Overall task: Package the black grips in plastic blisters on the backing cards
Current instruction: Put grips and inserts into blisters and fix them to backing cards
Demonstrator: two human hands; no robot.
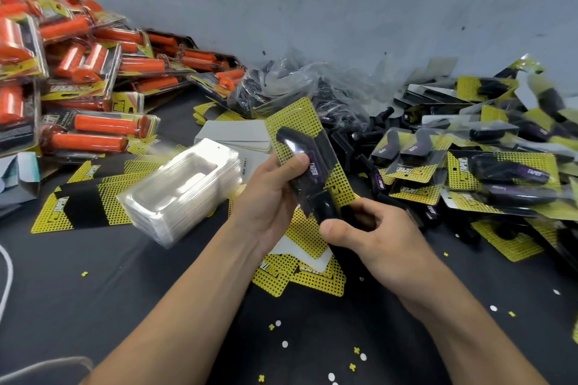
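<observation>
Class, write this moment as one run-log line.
pack: held up | left hand: grips its middle | right hand: grips lower end | blisters: stacked at left

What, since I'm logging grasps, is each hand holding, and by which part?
One carded black grip, held by both: left hand pinches its middle, right hand grips its lower end.

One black-grip pack (308, 159) is held up. On the counter (93, 306) there is one stack of clear blisters (184, 187), one stack of grey cards (233, 134) and one white cord (10, 272). Orange-grip packs (103, 125) are piled at left, well over a dozen. The finished black packs (500, 166) at right are too many to count. White paper dots (284, 344) — about nine; yellow crosses (352, 367) — about seven.
</observation>
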